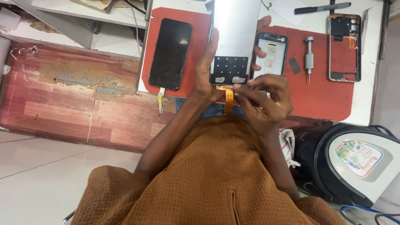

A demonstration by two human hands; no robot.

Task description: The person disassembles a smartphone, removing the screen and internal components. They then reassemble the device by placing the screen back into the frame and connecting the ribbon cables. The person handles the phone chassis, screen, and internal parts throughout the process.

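head view: left hand (207,68) clamps detached phone screen panel (233,39) above red mat (316,96); right hand (263,96) pinches its orange flex cable (228,100) (panel already off); bare phone frame (344,48) right on mat, reassembly pending.

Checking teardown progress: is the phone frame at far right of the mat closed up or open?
Open. The phone frame lies flat with no cover; the red mat shows through its middle.

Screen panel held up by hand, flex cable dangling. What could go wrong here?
The right hand pinches near the orange flex cable; a tug might crease or tear it. The left hand grips the display panel only by its edges above the red mat, so it could slip onto the open phone frame.
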